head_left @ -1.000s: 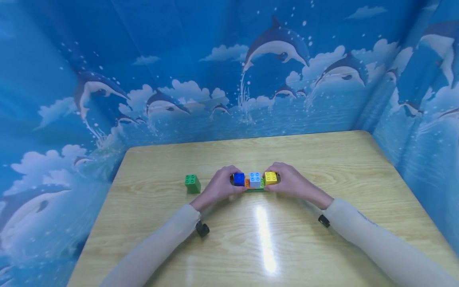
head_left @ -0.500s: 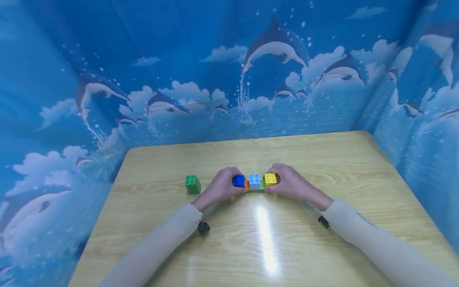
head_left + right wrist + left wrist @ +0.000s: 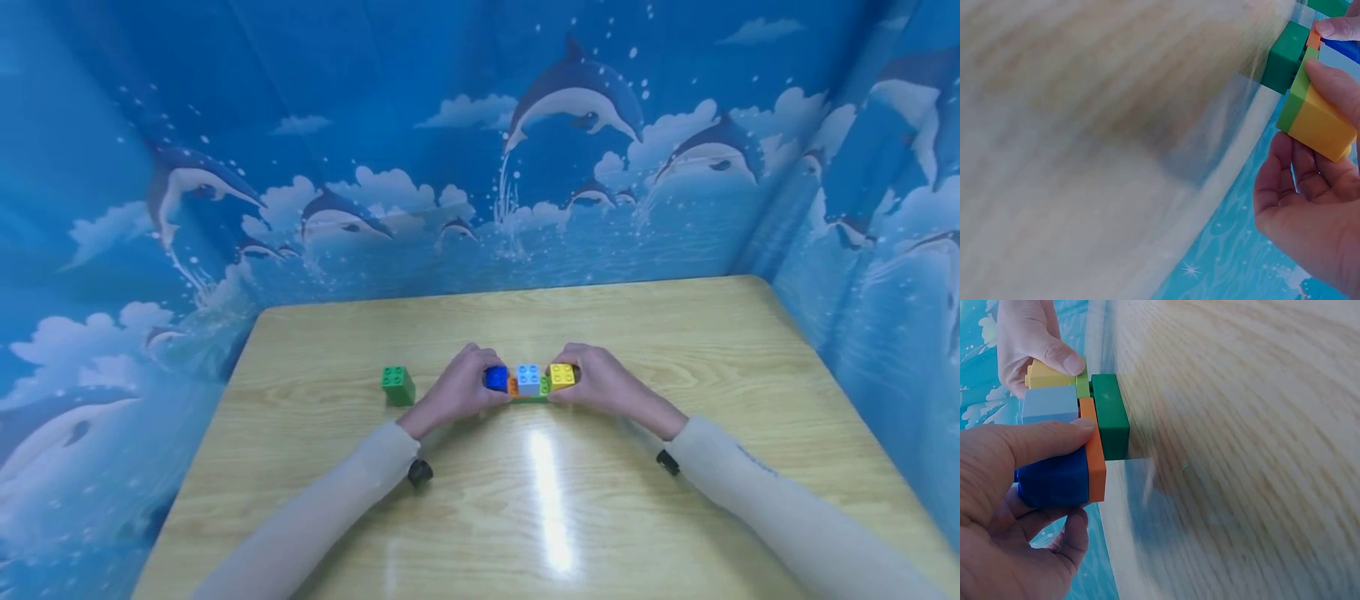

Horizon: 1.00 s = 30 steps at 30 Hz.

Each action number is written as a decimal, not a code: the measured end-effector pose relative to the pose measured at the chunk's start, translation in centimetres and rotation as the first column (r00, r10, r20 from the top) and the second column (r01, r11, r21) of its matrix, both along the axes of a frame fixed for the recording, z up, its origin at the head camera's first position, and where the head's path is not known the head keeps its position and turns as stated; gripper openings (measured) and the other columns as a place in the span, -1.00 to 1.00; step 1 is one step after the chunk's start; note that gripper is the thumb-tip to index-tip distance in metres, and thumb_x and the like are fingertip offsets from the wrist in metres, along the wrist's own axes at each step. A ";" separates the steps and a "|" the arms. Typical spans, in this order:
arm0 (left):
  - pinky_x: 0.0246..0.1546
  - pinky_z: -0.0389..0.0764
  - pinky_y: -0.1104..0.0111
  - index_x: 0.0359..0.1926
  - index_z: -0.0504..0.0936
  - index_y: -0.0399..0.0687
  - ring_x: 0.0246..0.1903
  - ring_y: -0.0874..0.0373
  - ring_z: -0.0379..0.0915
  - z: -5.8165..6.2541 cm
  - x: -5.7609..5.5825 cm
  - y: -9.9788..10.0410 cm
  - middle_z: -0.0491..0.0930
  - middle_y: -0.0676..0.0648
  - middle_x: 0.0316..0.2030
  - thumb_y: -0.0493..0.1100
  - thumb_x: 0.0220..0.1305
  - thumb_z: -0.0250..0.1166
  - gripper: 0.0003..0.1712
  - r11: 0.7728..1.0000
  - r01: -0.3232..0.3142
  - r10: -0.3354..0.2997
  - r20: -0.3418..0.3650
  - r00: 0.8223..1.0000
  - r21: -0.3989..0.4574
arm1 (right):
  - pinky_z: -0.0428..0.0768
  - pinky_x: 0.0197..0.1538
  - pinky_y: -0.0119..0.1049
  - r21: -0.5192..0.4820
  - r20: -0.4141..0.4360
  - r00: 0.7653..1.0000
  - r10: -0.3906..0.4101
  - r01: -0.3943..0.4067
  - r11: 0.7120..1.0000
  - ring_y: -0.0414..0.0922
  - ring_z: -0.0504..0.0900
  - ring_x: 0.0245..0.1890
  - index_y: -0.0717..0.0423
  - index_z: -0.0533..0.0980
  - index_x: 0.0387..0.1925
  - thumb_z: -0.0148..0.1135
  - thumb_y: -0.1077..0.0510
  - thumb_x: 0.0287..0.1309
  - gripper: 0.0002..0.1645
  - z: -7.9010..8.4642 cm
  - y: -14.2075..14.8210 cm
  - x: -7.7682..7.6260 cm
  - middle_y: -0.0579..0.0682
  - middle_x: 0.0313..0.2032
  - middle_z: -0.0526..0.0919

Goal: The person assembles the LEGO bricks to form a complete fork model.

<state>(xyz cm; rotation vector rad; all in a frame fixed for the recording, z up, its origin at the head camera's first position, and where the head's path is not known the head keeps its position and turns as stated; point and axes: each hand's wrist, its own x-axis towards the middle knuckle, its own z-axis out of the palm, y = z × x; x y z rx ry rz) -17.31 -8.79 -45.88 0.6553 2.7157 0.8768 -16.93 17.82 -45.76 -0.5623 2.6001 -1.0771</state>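
Toy building bricks are stacked into one structure at the middle of the table. At its bottom is a green brick (image 3: 1113, 419), with a thin orange brick (image 3: 1096, 462) and a thin lime brick (image 3: 1295, 94) above it. A light blue brick (image 3: 528, 380) stands in the centre, between a dark blue brick (image 3: 496, 378) and a yellow brick (image 3: 562, 376). My left hand (image 3: 461, 387) grips the dark blue end, thumb across the blue and orange bricks. At the other end my right hand (image 3: 600, 379) holds the yellow brick, its thumb reaching the lime one.
A separate green brick (image 3: 398, 387) stands upright on the wooden table (image 3: 322, 350), left of my left hand. Behind and beside the table hangs a blue curtain (image 3: 420, 150) printed with dolphins.
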 end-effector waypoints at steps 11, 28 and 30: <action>0.11 0.66 0.14 0.18 0.73 -0.23 0.03 0.03 0.50 0.2 -0.2 0.2 0.71 -0.10 0.02 -0.06 0.27 0.67 -0.44 0.998 0.017 -0.016 0.006 1.000 -0.059 | 0.66 -0.20 -0.22 0.196 -0.062 0.991 0.121 -0.107 0.975 -0.15 0.61 -0.24 0.22 0.76 -0.01 0.70 0.15 0.16 -0.59 1.5 -0.6 -0.6 -0.06 -0.18 0.68; 0.06 0.65 0.18 0.28 0.74 0.01 0.06 0.17 0.58 0.0 0.3 0.9 0.71 0.05 0.11 0.13 0.48 0.48 -0.50 0.970 0.027 -0.046 0.070 0.997 0.241 | 0.56 0.32 0.21 0.057 -0.102 0.977 0.185 -0.179 0.982 0.14 0.59 0.29 0.07 0.65 0.30 0.47 -0.09 0.46 -0.47 2.6 -0.4 -0.9 0.02 0.20 0.71; 0.05 0.67 0.17 0.23 0.76 0.01 0.05 0.16 0.59 0.1 0.4 0.8 0.73 0.05 0.08 0.10 0.49 0.48 -0.56 0.966 0.017 -0.037 0.070 0.997 0.257 | 0.56 0.31 0.23 0.006 -0.100 0.978 0.183 -0.183 0.983 0.13 0.59 0.28 0.00 0.70 0.22 0.44 -0.05 0.49 -0.60 2.7 -0.3 -0.9 -0.04 0.17 0.72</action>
